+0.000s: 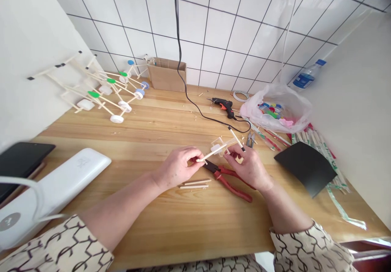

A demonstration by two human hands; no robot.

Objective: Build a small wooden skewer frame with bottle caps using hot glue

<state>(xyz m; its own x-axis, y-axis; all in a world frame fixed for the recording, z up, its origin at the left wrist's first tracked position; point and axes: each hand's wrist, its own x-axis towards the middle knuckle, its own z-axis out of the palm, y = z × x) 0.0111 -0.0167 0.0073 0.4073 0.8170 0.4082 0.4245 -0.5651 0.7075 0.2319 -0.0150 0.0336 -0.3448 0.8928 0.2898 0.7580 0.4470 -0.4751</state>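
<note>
Between my hands is a small frame of wooden sticks (210, 154), with a white block-like piece (215, 148) on it and a black-tipped crossbar (236, 138) at its right end. My left hand (181, 167) pinches the near left end of the frame. Around the right end, near the crossbar, the fingers of my right hand (248, 167) are closed. Beneath the hands lie red-handled pliers (230, 179), partly hidden by my right hand. Two loose wooden sticks (195, 185) rest on the table just left of the pliers.
Finished-looking stick models with bottle-cap wheels (116, 119) stand at back left, beside a cardboard box (168, 74). A black glue gun (224, 106) and its cord lie behind my hands. At right are a bag of caps (277, 111), a black sheet (307, 168) and small cutters (251, 139).
</note>
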